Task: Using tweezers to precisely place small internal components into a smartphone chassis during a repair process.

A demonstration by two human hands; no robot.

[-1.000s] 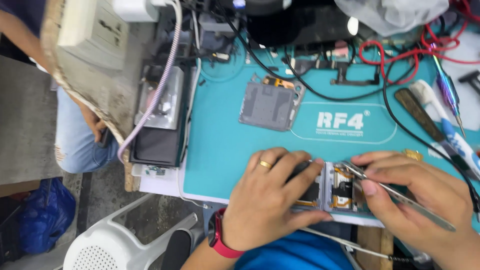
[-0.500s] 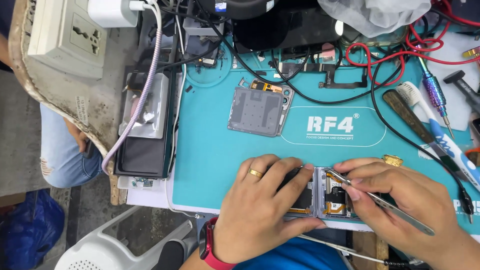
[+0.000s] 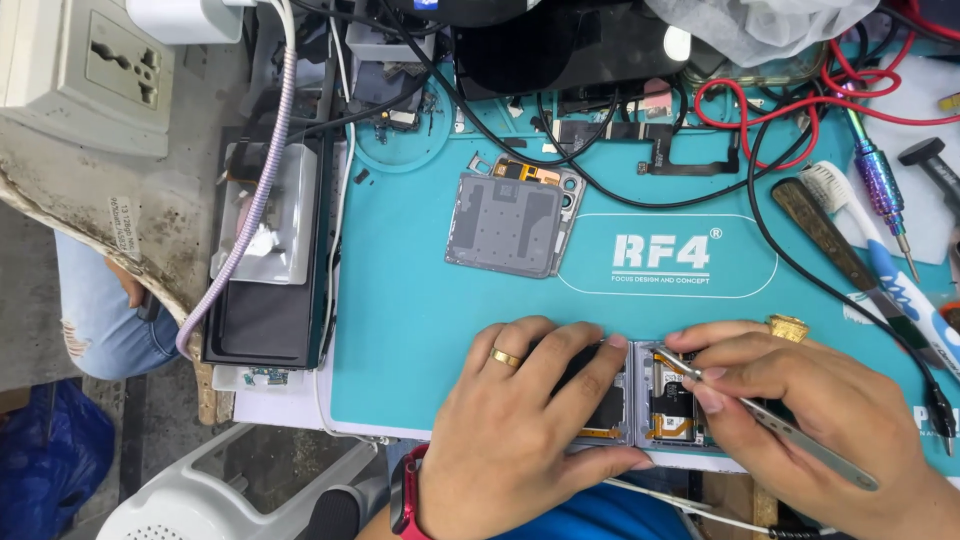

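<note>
Your bench is covered by a large teal silicone work mat (image 3: 400, 290) with a white oval outline printed on it, and everything else sits on or around it. Left of the mat lies a dark rectangular slab with a pale clear-wrapped panel (image 3: 262, 265) on top, crossed by a lilac braided cable (image 3: 262, 170). Near the mat's middle rests a grey square back cover with an orange flex strip along its top edge (image 3: 512, 222). At the near edge, right in front of you, lies the opened folding phone with its black and metal internals bared (image 3: 655, 400). Your left hand (image 3: 525, 430), with a gold ring on one finger and a red-banded watch at the wrist, lies flat over the phone's left half, fingers spread and pressing down on it (no pinch here, only a flat hold). Your right hand (image 3: 800, 410) sits just beside it over the phone's right half, its thumb and forefinger closed on a pair of slim silver metal tweezers (image 3: 770, 420); the tips point down-left into the exposed right half, though you cannot tell whether they pinch anything. Off to the right lie a white toothbrush with a blue handle (image 3: 880, 250) and an iridescent purple screwdriver (image 3: 880, 185).
</note>
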